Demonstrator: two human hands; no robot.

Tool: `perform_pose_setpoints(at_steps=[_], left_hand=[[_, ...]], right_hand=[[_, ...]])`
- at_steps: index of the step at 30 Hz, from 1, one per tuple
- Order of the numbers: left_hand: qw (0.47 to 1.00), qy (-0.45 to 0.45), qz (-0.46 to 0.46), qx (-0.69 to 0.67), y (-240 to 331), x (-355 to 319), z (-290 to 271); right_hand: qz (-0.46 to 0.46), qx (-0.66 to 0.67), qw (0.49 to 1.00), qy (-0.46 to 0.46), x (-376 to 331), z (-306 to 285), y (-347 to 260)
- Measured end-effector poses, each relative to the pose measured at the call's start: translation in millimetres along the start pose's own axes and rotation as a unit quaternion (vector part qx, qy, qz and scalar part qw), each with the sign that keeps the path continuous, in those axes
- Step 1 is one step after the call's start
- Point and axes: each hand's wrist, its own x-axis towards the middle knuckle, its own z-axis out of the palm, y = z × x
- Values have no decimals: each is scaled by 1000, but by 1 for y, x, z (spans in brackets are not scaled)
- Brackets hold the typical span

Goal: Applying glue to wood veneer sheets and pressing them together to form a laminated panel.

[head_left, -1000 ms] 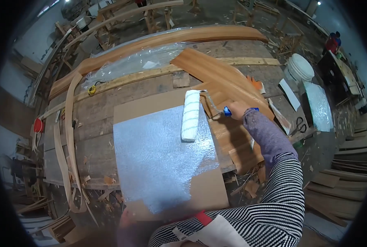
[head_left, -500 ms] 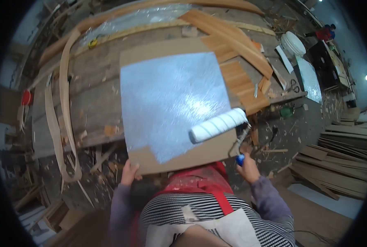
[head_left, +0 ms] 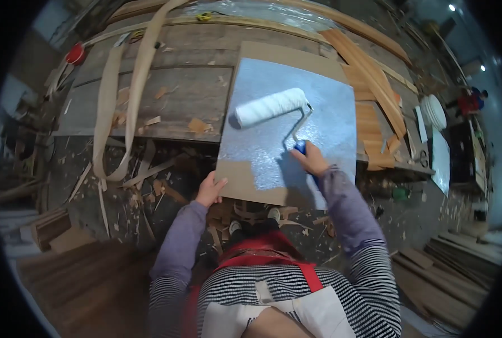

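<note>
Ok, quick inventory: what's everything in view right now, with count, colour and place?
Board: one, brown, mostly coated shiny grey, overhanging bench edge.
Paint roller: one, white sleeve, blue handle, resting on the board's coated area.
Workbench: one, grey planks, top of view.
Wood strips: several, pale, bent, draped over bench left side.
Veneer pieces: stack, orange-brown, right of board.
Bucket: one, white, far right.
Scraps: many, brown, on the floor.
Left hand: gripping board's near corner.
Right hand: holding roller handle.
</note>
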Motion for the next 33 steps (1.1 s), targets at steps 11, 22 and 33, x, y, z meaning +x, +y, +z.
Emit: perform_pose_setpoints(at_steps=[11,22,33], left_hand=[[896,71,37,-436,-75,-71,30],[935,67,75,-340,-87,-59,20],[761,-81,28,-642,-127,-59,14]], right_hand=[[345,453,796,-207,-220,-20,-174],[154,380,910,-57,3,84,-167],[184,282,908,-250,-212,3,-163]])
